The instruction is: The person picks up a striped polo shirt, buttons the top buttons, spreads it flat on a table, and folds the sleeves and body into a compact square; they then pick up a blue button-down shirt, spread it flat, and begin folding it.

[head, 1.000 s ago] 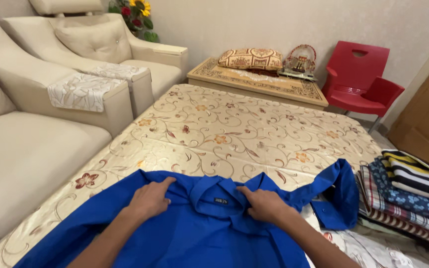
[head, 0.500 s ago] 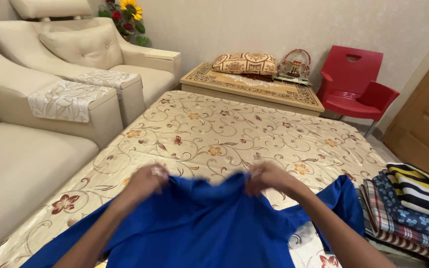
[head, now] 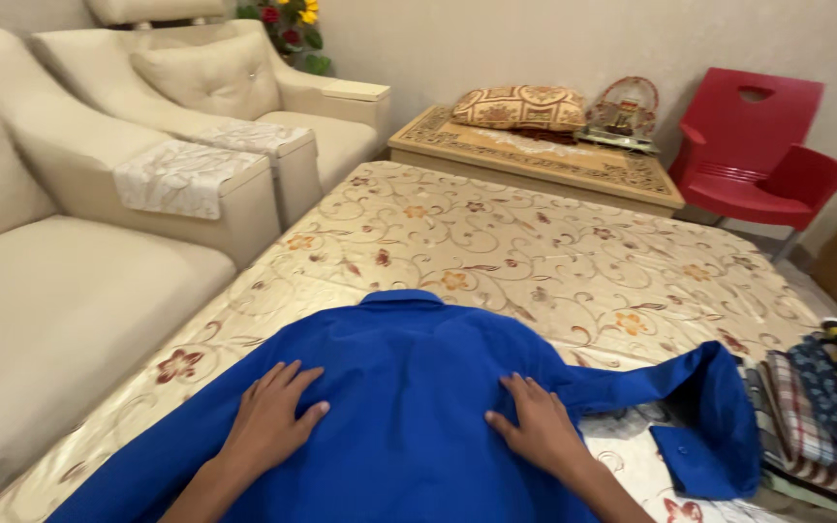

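Left hand (head: 271, 418), right hand (head: 536, 430) flat, fingers spread on blue shirt (head: 409, 387); hem cut off below.

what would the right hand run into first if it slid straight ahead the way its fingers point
The right hand lies flat on the blue shirt, fingers pointing up toward the collar. Going straight on, it would likely cross only shirt cloth, then the floral table cover; nothing else seems to stand in that line.

1 head-worn view, close above the blue shirt (head: 409, 387), angled down and forward.
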